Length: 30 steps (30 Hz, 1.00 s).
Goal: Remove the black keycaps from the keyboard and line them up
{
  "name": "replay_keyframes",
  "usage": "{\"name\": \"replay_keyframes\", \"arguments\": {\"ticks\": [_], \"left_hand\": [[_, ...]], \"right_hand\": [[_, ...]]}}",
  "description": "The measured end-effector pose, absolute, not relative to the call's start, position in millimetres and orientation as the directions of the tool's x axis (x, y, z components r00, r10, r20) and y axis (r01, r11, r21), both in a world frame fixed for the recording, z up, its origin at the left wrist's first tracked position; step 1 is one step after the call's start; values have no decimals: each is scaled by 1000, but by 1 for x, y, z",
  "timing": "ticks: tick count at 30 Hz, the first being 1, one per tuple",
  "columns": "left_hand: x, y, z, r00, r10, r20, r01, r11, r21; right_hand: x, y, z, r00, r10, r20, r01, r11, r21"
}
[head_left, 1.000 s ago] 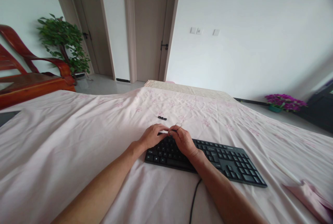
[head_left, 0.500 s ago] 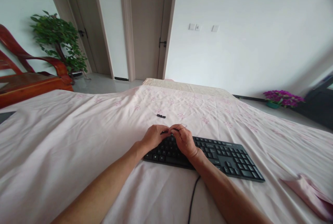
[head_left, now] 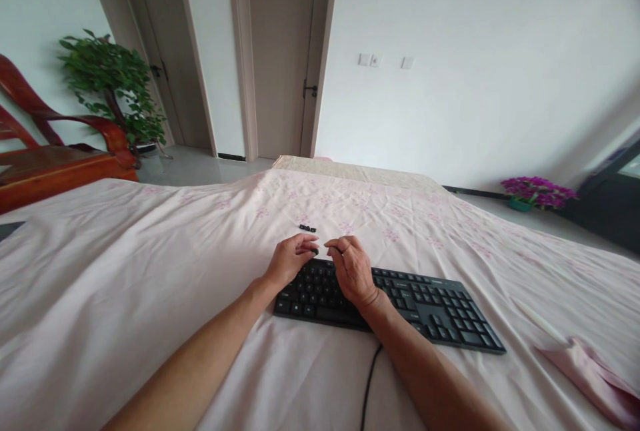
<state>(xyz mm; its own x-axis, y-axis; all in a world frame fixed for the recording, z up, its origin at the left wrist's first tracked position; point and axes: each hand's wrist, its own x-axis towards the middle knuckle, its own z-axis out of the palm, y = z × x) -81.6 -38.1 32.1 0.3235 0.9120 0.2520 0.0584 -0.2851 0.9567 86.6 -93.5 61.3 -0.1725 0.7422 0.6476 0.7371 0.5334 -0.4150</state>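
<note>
A black keyboard (head_left: pixel 430 301) lies on the pink sheet (head_left: pixel 150 264), its cable (head_left: pixel 369 384) running toward me. Both my hands hover over its far left corner. My left hand (head_left: pixel 289 261) is curled, its fingertips pinched on a small black keycap (head_left: pixel 315 251). My right hand (head_left: pixel 353 268) is just to the right with fingers curled in, and a thin wire tool (head_left: pixel 344 249) barely shows between them. The fingertips of the two hands nearly touch. A few loose black keycaps (head_left: pixel 307 228) sit on the sheet just beyond the hands.
The sheet covers a wide surface with a folded corner (head_left: pixel 590 377) at the right. A wooden chair (head_left: pixel 55 157) and a green plant (head_left: pixel 113 84) stand at the left, doors (head_left: pixel 280 51) behind, and purple flowers (head_left: pixel 537 192) on the floor at the right.
The hands have drawn slightly apart and lifted off the keyboard's far edge. The wire loop that stuck out beyond my right hand is now tucked in. The loose keycaps have not moved.
</note>
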Motion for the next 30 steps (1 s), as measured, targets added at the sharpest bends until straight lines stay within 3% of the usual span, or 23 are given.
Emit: {"name": "replay_keyframes", "arguments": {"ticks": [10,20,25,30], "left_hand": [[-82,-41,33,325,897,301,24,-326,945],[-81,-41,33,349,876,333,48,-371,927],[-90,-39,35,256,913,319,110,-355,928],[-100,-29,25,200,948,247,176,-283,943]], "right_hand": [[86,-82,52,-217,786,578,800,483,-357],[87,-80,47,-130,831,542,851,373,-368],[91,-76,48,-28,819,573,845,326,-425],[103,-59,60,52,908,415,861,169,-479]]}}
